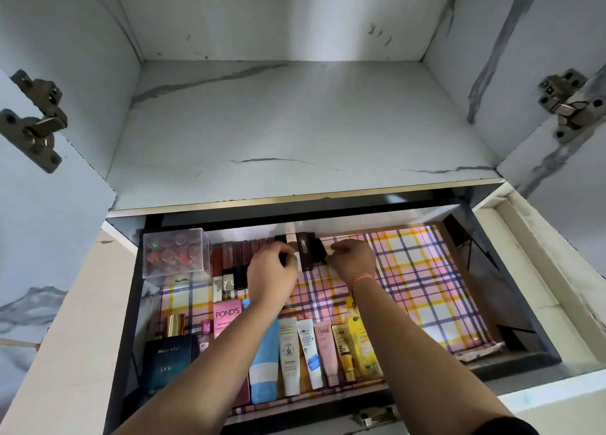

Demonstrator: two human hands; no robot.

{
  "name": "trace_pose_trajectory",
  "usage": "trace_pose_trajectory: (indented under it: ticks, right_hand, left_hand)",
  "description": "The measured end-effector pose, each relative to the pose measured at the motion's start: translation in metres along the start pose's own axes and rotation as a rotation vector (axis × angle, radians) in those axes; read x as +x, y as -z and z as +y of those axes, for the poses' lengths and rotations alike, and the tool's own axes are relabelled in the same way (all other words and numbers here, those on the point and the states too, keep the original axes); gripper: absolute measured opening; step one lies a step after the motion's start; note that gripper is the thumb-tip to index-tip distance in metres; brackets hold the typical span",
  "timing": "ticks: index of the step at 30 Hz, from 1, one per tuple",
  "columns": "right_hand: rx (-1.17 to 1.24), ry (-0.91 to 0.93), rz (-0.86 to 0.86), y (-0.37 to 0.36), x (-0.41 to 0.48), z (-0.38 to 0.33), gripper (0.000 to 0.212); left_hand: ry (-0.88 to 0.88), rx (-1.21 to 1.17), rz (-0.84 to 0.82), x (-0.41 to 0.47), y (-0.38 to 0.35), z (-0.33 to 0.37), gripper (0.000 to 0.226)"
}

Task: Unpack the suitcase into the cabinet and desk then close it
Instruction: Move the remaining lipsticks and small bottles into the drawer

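Observation:
An open drawer (485, 290) lined with plaid paper sits under a marble-look cabinet shelf (295, 133). Along its back stands a row of lipsticks (236, 257) and small dark cosmetic cases (305, 251). My left hand (272, 277) pinches a small black item at the end of that row. My right hand (354, 261) grips a round black case (319, 249) just right of the brown case. The suitcase is out of view.
A clear plastic box (175, 254) of small pots stands at the drawer's back left. Tubes (328, 349), a Pond's box (228, 316) and a blue perfume box (167, 362) line the front. The drawer's right half shows bare lining. Cabinet doors hang open on hinges (32, 120) at both sides.

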State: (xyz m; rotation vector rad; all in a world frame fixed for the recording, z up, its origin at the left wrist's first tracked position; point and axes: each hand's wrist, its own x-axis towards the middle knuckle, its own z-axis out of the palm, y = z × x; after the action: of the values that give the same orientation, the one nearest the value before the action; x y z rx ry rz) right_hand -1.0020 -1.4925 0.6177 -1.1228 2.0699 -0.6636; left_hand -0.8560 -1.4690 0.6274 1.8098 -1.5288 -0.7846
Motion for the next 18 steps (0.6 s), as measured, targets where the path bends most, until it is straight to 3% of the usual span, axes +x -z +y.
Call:
trace_pose_trajectory:
  ticks: [9, 18]
  right_hand:
    - [0.079, 0.001, -0.033, -0.0074, 0.004, -0.0041, 0.016]
    - [0.073, 0.025, -0.028, 0.002, -0.0001, -0.0077, 0.017]
  left_hand:
    - [0.026, -0.018, 0.004, -0.0007, -0.0043, -0.0028, 0.015]
    - [0.057, -0.041, 0.025, 0.0002, -0.0038, 0.0046, 0.017]
